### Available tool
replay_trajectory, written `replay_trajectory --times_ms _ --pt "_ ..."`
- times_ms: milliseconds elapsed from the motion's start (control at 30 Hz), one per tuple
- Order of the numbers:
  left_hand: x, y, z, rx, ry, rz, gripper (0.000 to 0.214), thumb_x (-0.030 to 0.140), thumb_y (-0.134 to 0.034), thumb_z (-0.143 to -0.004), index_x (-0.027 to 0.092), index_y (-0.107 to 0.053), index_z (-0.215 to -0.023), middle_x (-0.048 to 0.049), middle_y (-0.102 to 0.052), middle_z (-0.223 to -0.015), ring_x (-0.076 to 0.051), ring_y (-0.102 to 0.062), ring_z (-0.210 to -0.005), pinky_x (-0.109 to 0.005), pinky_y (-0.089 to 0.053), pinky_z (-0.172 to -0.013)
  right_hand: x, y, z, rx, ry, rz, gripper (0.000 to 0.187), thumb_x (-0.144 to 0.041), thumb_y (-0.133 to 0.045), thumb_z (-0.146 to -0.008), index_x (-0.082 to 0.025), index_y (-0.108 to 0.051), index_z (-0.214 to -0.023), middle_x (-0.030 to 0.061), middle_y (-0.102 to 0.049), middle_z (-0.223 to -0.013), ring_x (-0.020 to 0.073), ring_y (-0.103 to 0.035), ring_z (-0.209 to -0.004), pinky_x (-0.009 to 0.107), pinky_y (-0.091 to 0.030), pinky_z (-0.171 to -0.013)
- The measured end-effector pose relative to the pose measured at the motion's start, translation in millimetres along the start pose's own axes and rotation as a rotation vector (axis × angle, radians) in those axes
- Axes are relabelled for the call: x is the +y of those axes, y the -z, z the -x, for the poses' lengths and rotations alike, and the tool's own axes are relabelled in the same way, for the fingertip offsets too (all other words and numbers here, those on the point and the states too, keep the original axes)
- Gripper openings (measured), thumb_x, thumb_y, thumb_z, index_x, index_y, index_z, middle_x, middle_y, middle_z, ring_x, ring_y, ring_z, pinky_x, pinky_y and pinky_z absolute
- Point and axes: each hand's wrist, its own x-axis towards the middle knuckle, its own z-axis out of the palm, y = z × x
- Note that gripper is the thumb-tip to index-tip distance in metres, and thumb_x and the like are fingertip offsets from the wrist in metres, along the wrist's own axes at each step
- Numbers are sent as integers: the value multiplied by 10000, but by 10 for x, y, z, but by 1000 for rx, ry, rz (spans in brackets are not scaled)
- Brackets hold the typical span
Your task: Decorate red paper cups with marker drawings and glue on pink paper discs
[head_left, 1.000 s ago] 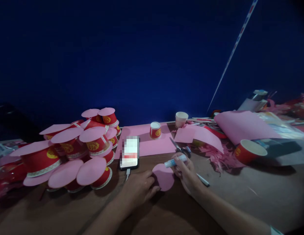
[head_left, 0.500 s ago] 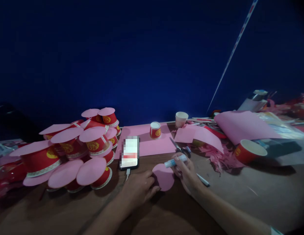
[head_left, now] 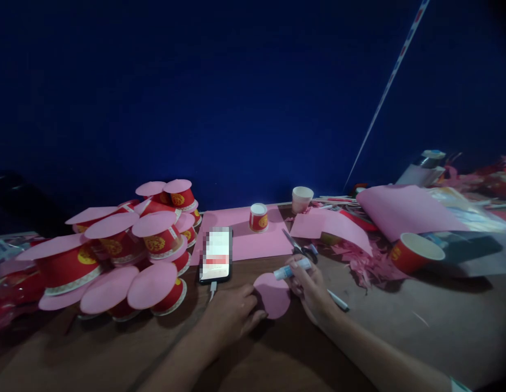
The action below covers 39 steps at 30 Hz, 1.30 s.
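Dark blue backdrop [head_left: 253, 109] stands behind the brown table [head_left: 273, 359] in the head view. Flat and plain, a round pink disc [head_left: 273, 299] lies there; left hand [head_left: 237, 310] half-curled at its edge, hold unclear; right hand [head_left: 308, 286] pinching a white-and-blue tube [head_left: 283, 271].

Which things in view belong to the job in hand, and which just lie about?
Seemingly in the job:
pink paper circle, at the left hand
white-and-blue tube, held in the right hand
pink-topped red cups, likely the same work

Seemingly lying about:
lit phone
pink paper shreds
open red cup at right
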Motion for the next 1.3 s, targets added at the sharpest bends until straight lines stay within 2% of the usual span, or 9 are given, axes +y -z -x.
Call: replay_trajectory --times_ms 1300 --pt "-23 -41 3 13 -1 -24 285 350 -420 -884 185 -640 -812 -50 -651 -956 -190 -639 -788 -290 -484 -654 19 15 -11 -8 -5 23 318 -467 -652 -755 -178 -521 -748 -90 -312 -498 50 -208 -441 213 -119 -408"
